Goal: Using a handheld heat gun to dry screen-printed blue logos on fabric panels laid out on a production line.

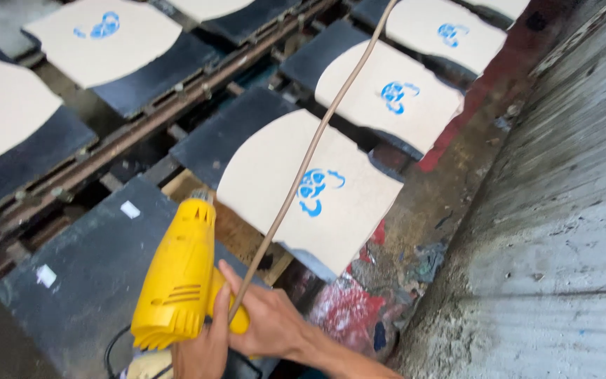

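Observation:
A yellow heat gun (177, 270) is held low in the view, its nozzle pointing up toward a cream fabric piece (345, 210) with a blue print (313, 188) lying on a dark pallet (226, 137). My right hand (271, 323) reaches in from the lower right and is closed around the gun's handle and a tan cord (317, 133) that rises to the top edge. At the bottom edge, my left hand (201, 347) presses against the gun's rear and handle from below.
More dark pallets carry printed cream pieces (103, 42) (394, 95) in two rows beside a rusty rail (149, 126). A bare dark pallet (85, 274) lies under the gun. A grey concrete wall (569, 210) runs along the right, and paint-stained rags (352, 309) lie on the floor.

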